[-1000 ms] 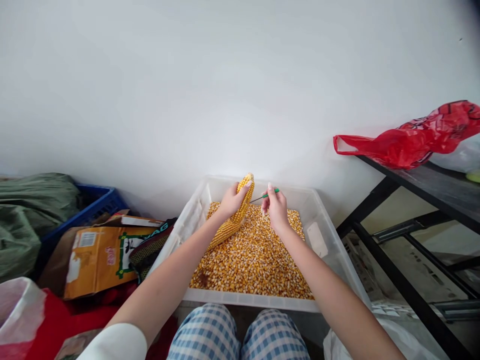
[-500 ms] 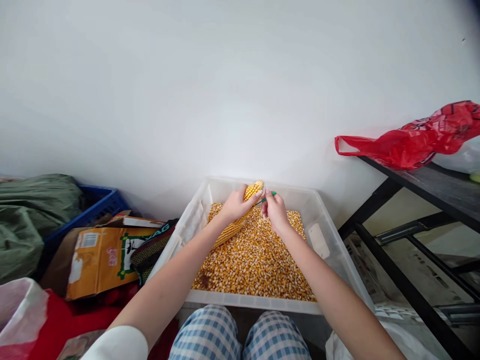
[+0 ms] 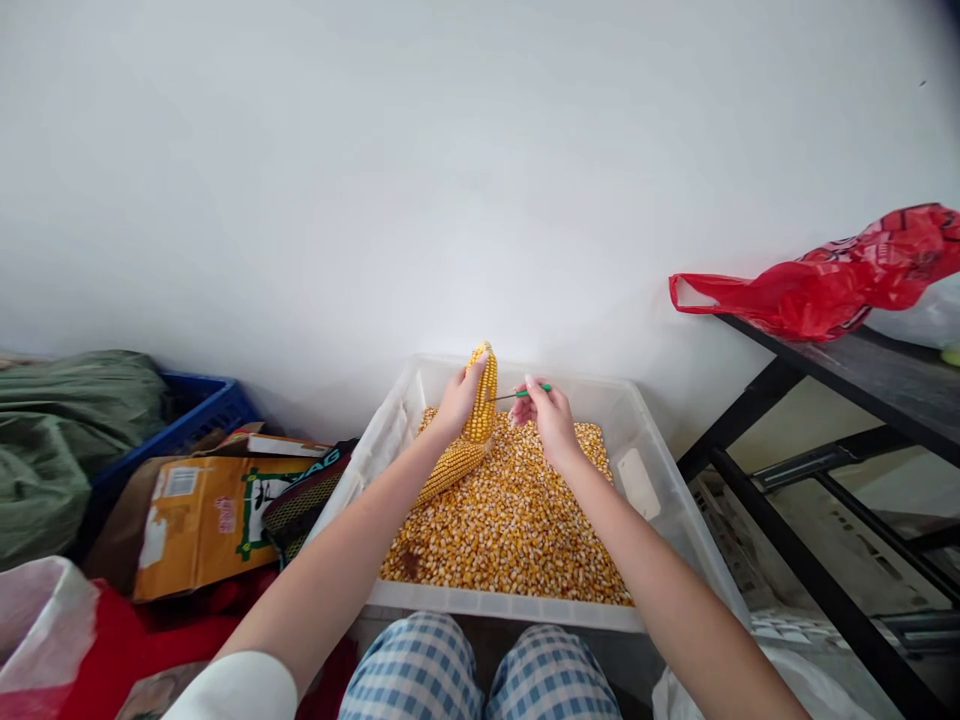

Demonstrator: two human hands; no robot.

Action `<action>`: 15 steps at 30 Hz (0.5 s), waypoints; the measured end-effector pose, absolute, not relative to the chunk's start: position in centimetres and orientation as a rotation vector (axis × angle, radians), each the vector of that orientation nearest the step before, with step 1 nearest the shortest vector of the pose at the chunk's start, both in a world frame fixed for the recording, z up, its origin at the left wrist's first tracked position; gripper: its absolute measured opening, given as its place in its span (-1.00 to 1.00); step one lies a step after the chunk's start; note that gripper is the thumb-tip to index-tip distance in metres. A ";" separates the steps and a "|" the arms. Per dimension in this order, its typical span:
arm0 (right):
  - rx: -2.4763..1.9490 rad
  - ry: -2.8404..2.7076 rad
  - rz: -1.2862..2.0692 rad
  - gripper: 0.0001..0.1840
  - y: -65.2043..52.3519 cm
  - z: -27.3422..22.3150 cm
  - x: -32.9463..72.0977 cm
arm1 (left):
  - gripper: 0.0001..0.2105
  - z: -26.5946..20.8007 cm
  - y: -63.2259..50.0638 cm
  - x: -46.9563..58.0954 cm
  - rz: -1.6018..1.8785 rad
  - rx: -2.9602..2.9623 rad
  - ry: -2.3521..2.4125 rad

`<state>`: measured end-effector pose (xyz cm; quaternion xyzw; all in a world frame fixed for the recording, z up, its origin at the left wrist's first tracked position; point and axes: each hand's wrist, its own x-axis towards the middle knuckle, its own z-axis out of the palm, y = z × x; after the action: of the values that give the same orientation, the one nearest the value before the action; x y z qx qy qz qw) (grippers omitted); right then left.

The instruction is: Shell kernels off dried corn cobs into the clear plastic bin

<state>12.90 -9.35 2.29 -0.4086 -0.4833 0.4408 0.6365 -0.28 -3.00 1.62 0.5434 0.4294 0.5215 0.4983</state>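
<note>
My left hand is closed around an ear of corn, held nearly upright above the bin with its tip toward the wall. In my right hand is a thin screwdriver with a green handle. Its metal shaft points left and its tip meets the right side of the ear. Below my left hand another ear of corn lies on a heap of loose yellow kernels. The kernels fill the bottom of a translucent plastic bin in front of my knees.
Left of the bin are an orange cardboard box, a dark mesh bag and a blue crate with green cloth. At right stands a black metal-framed table with a red plastic bag on it. A white wall rises behind.
My left hand has moved slightly left and tipped the ear more upright. The screwdriver's shaft now shows plainly against the ear's side, and the ear lying below is more exposed.
</note>
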 end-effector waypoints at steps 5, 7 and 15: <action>-1.111 -1.485 0.836 -0.61 -9.1 1.6 13.2 | -0.51 2.4 -2.3 -1.3 1.239 0.855 0.864; -1.180 -1.702 0.753 -0.63 -9.4 1.3 12.9 | -0.52 2.6 -2.0 -1.9 1.267 0.758 0.809; -1.478 -1.983 0.077 -0.65 -10.9 1.8 12.0 | -0.54 3.2 -1.7 -2.7 1.340 0.796 0.787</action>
<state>11.97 -10.86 1.80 -0.5645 -0.7571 0.0295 0.3275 -2.75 -1.72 3.25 0.3494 0.3455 0.5879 0.6425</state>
